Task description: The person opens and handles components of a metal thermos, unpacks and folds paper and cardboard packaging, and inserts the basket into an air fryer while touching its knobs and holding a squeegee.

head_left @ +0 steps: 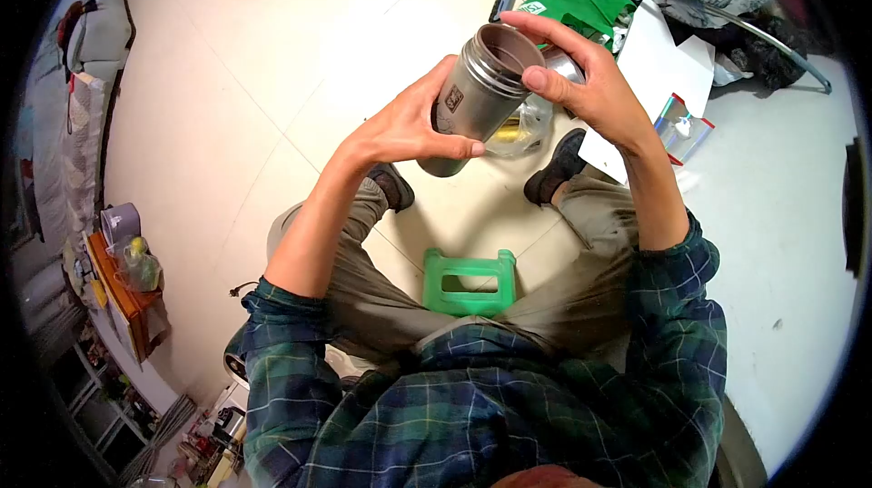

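My left hand point(413, 120) is wrapped round the body of a grey metal thermos flask point(463, 111), thumb across its front. The flask tilts toward the upper right, its mouth uncovered and facing up. My right hand point(590, 84) curls beside the mouth, with the index fingertip near the far rim and the thumb near the close rim. Between that thumb and index finger shows a shiny silver lid point(565, 64), partly hidden by the hand. Below the flask, a clear plastic bag point(527, 129) with something yellow inside lies on the floor.
A green plastic stool point(470, 283) shows between my legs. At the upper right are a squeegee with a long handle point(772, 38), a green bag point(581, 11), white card point(658, 61) and a red-edged clear box point(683, 129). A wooden board point(123, 293) stands at the left.
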Available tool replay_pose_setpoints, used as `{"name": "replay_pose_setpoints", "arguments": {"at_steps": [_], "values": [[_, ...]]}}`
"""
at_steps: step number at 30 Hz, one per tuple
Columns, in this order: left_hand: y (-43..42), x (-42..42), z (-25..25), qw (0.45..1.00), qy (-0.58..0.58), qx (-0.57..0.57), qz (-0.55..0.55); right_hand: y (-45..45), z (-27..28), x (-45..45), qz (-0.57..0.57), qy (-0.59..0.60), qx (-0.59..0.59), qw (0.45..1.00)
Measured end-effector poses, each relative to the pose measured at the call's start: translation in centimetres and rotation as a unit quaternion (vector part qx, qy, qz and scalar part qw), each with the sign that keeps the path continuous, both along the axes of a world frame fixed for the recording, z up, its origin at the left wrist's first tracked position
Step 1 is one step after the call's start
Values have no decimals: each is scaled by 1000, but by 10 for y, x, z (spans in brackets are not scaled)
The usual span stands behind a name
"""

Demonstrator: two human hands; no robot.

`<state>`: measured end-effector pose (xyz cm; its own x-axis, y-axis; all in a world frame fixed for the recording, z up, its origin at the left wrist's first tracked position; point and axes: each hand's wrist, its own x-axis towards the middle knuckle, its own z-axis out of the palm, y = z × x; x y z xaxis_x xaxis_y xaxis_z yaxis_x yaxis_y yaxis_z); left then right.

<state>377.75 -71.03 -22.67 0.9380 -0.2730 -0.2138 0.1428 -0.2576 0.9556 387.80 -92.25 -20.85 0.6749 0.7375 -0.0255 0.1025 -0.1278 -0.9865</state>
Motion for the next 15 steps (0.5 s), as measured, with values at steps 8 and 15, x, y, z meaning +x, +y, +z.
{"name": "replay_pose_setpoints", "arguments": {"at_steps": [8,15], "values": [[-5,-3,2,1000,-6,-9,7,-1,5,-1,-12,1,-8,1000],[-3,-4,0,1000,4,-20,5,1,0,-2,-34,40,3,999]]}}
